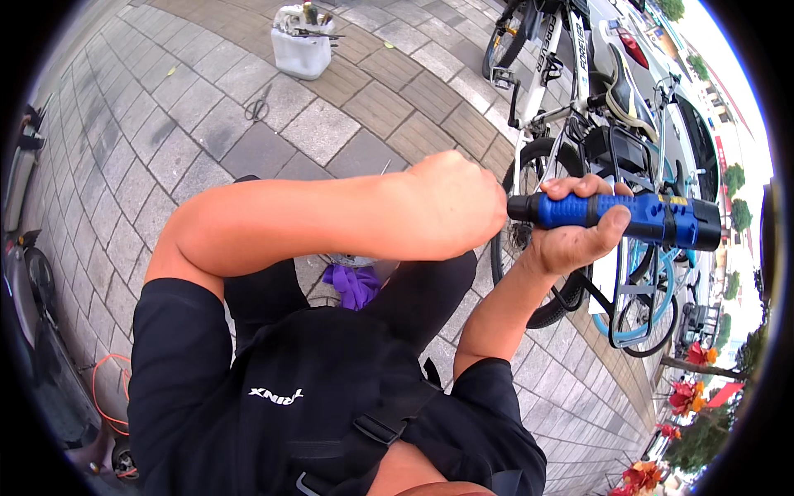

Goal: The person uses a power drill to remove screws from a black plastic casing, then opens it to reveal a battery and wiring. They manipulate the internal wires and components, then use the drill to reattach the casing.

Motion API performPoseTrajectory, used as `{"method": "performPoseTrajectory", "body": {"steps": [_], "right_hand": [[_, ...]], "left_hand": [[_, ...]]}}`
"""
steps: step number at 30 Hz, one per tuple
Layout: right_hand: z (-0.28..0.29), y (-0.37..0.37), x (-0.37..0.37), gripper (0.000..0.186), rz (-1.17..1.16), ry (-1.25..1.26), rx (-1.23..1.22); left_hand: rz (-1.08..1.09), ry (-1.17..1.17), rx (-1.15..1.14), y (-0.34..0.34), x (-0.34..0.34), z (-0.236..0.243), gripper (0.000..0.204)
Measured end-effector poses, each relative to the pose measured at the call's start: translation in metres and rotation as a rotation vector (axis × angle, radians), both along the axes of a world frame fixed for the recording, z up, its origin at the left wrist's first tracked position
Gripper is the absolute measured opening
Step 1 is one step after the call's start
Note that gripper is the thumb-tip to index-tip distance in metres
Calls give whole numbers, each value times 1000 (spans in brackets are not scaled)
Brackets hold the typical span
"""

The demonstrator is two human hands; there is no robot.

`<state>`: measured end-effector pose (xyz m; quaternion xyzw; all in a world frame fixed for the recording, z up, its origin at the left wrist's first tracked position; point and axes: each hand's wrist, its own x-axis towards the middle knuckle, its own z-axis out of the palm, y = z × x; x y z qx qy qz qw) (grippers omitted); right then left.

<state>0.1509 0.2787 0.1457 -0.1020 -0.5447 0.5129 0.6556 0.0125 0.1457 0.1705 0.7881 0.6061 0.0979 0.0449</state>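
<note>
My right hand (579, 227) is wrapped round a blue-and-black cylindrical cordless power tool (649, 219), held level in front of me. Its black nose (519, 208) points left and meets my left hand (459, 202). That hand is a fist, reached across from the left; its fingers are turned away, so whatever they grip is hidden. Behind the left wrist a thin metal rod (386, 167) sticks up. Below the left forearm, between my knees, lies a purple cloth or glove (354, 285), partly covering something metallic that I cannot make out.
A white bicycle (542, 74) stands close on the right, with a blue bicycle (668, 285) behind it. Ahead on the paving is a white plastic container (302, 51) of tools, and nearer a thin dark cord (258, 107). A scooter (41, 331) and orange cable (98, 384) are at left.
</note>
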Motion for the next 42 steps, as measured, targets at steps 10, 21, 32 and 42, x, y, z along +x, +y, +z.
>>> {"method": "performPoseTrajectory", "body": {"steps": [10,21,32,42], "right_hand": [[-5,-7,-35,68,113,-19,2],[3,-15,-49,88,212,-85,-5],[-15,-1,-49,88,334,-7,18],[-2,-33,-60,82,72,-186,-10]], "left_hand": [[229,-2093,-169,-29,-100,-88,20],[362,-2501,-346,-34,-95,-156,30],[525,-2615,-251,-35,-86,-155,33],[334,-1516,-177,-36,-88,-125,48]]}}
